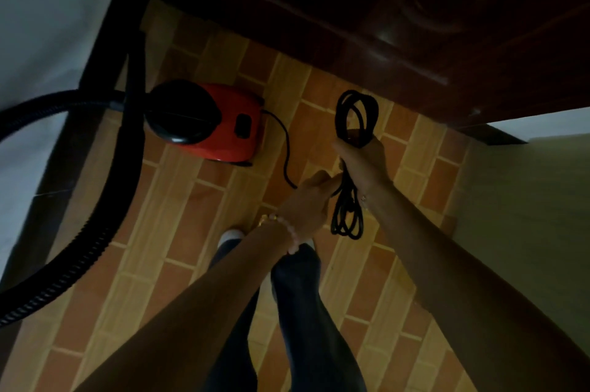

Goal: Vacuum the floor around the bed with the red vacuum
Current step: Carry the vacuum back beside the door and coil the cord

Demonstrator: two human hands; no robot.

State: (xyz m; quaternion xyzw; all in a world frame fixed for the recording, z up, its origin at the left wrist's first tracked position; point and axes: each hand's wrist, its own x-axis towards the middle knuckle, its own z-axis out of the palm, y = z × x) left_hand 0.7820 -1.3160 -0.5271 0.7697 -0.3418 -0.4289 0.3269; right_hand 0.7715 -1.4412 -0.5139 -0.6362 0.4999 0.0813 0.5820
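Item: power cord (354,123), coiled in our closed right hand (360,165), left hand (309,197) pinching its tail; red vacuum (207,122) left of both; loops may tangle if released together.

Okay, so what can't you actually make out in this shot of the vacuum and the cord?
Head view only:
- Plug of the black cord: hidden in the coil or the right hand.
- Hose: far end cut off by the left edge.
- Red vacuum: switch markings too dark.
- Left hand: its grip is blurred.
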